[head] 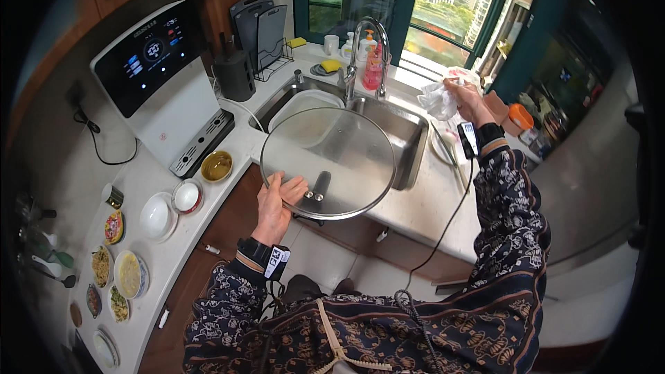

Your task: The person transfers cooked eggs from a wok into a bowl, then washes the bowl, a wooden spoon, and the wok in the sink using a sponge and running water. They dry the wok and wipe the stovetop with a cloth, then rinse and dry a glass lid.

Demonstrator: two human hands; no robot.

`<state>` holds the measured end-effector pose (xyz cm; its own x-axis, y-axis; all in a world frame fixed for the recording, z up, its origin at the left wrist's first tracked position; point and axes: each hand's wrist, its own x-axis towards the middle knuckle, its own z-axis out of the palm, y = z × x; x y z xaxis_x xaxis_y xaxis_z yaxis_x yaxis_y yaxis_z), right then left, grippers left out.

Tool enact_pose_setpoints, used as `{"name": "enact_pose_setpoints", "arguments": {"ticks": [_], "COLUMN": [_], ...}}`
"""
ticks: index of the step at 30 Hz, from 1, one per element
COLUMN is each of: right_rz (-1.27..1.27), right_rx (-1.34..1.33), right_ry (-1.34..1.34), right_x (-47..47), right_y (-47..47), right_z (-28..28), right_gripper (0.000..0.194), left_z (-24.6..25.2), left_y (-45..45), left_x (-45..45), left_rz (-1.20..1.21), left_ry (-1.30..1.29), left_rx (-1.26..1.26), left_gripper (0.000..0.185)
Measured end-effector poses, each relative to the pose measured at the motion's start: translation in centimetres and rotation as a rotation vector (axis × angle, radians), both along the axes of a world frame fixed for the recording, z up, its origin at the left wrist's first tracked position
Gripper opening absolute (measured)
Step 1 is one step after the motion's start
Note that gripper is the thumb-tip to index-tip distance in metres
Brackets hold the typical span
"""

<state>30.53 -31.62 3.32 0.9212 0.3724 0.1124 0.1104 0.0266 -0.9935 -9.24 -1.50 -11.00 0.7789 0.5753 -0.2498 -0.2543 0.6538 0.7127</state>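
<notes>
My left hand (pixel 278 202) grips the near left rim of a round glass pot lid (pixel 358 156) with a metal edge, held over the front of the double sink. The lid's dark handle mount lies just right of my fingers. Out to the right, my right hand (pixel 465 97) clasps a crumpled white cloth or paper (pixel 439 98) above the counter beside the sink. Through the lid the sink's divider shows dimly. In the left basin of the stainless sink (pixel 410 166) rests a white tray (pixel 306 104).
A chrome faucet (pixel 353 57) rises behind the sink, near a pink soap bottle (pixel 372 70). Left stand a water dispenser (pixel 171 98), a knife block (pixel 234 75), a brown bowl (pixel 216 166) and several food dishes. Right of the sink are a plate (pixel 441 146) and orange containers (pixel 519 116).
</notes>
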Motion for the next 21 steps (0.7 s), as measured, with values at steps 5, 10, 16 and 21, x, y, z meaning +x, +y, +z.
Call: {"name": "enact_pose_setpoints", "arguments": {"ticks": [5, 10, 16, 21], "right_rz": [-0.064, -0.244, -0.119, -0.181], "right_rx": [-0.076, -0.361, -0.309, -0.259], "right_ry": [-0.053, -0.188, -0.409, -0.074], "right_x": [12.7, 20.3, 23.1, 28.1], "right_y": [5.3, 11.9, 18.1, 20.7], "right_z": [-2.8, -7.1, -6.4, -7.9], "right_gripper": [0.022, 0.033, 0.021, 0.014], "left_z": [-1.4, -4.2, -6.8, -8.3], "left_y": [2.7, 5.7, 8.6, 9.3], "left_x": [7.6, 16.0, 23.0, 26.9], "left_rz": [-0.054, -0.169, -0.344, -0.407], "left_ry": [0.084, 0.142, 0.200, 0.215], "left_rx": [0.022, 0.038, 0.078, 0.043], "left_gripper": [0.038, 0.040, 0.049, 0.047]}}
